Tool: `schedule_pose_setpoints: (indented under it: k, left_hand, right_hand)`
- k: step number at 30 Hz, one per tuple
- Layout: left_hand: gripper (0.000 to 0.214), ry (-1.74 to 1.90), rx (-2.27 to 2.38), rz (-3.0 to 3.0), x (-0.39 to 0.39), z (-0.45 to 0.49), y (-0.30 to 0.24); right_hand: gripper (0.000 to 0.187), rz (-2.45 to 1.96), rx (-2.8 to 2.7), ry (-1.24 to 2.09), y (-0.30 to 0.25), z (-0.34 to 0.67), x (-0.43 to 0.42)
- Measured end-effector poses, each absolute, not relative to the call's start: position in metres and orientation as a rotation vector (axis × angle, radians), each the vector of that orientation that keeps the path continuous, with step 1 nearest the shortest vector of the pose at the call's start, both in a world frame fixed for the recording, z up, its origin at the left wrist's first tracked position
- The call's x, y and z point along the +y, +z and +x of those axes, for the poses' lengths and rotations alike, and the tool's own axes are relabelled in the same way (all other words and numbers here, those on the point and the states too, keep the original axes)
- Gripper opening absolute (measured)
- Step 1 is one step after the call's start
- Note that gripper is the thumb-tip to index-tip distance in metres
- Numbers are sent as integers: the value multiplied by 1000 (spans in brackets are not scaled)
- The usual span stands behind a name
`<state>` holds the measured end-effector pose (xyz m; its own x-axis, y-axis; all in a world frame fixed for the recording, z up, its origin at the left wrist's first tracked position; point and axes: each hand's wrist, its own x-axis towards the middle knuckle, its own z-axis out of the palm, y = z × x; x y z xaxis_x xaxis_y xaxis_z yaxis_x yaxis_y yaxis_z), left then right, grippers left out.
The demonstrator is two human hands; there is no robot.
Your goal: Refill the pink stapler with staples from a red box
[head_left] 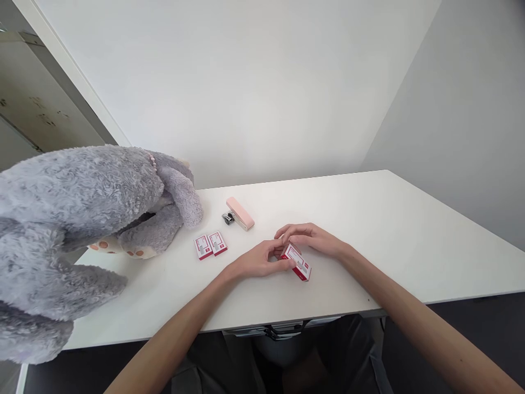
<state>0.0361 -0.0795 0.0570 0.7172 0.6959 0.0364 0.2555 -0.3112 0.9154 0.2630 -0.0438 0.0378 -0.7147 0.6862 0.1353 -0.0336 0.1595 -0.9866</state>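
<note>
two bare hands meet on a small red-and-white cardboard box (301,266) at the front middle of the white table (389,230): left hand (256,262) pinches its near end, right hand (314,241) rests half-open on top, so opening it likely needs a steadying grip.

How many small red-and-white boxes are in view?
3. The first box and second box lie side by side beside the plush toy; the third box is between the left hand and right hand. Others may be hidden.
</note>
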Motion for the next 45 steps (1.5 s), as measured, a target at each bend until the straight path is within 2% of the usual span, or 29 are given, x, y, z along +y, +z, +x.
schedule_pose_setpoints:
  k: [7, 12, 15, 24, 32, 40, 45]
  left_hand:
    - [41, 775, 761, 1602, -72, 36, 51]
    - [43, 966, 878, 1566, -68, 37, 52]
    - [42, 965, 886, 1578, -68, 37, 51]
    - [41, 952, 897, 1604, -69, 37, 51]
    - [50, 946, 974, 1659, -69, 34, 49]
    - [28, 1157, 1339, 1784, -66, 32, 41]
    - [20, 1069, 1496, 2040, -66, 30, 42]
  right_hand:
    - [33, -904, -1669, 1531, 34, 262, -42]
    - [41, -946, -1487, 1502, 31, 260, -40]
    - [45, -918, -1520, 1555, 29, 260, -40]
    - [40, -921, -1579, 1560, 33, 263, -41]
    - [39, -891, -1552, 1564, 31, 261, -40]
    - [38, -910, -1532, 1559, 33, 261, -41]
    - [38, -906, -1534, 1559, 33, 261, -41]
